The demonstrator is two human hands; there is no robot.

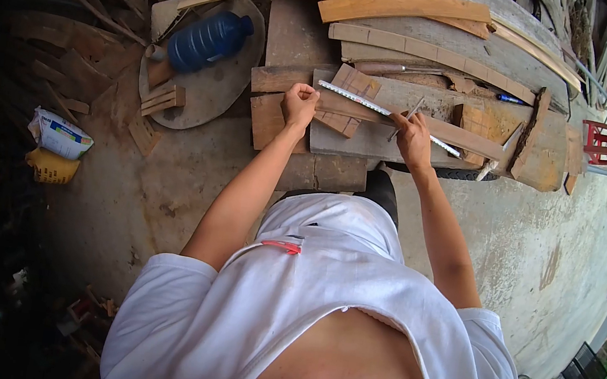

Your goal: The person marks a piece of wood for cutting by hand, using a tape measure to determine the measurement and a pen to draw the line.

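Note:
A long brown wooden strip (469, 140) lies slantwise over wooden blocks on the workbench. A white measuring strip with markings (356, 99) crosses above it. At the wooden strip's left end is my left hand (300, 106), its fingers curled and pinched; whatever sits between them is hidden. My right hand (414, 137) is over the middle of the strip, closed around a thin grey tool (415, 108) whose exact kind I cannot make out. A pale block with pencil lines (357, 82) is under the wooden strip, between my hands. Another marked block (472, 122) lies to the right.
Curved wooden pieces (409, 9) lie along the bench's far side. A blue pen (510, 99) is at the right. A big blue bottle (208, 41) lies on a round board at the left. A red plastic stool (602, 143) stands beyond the bench's right end.

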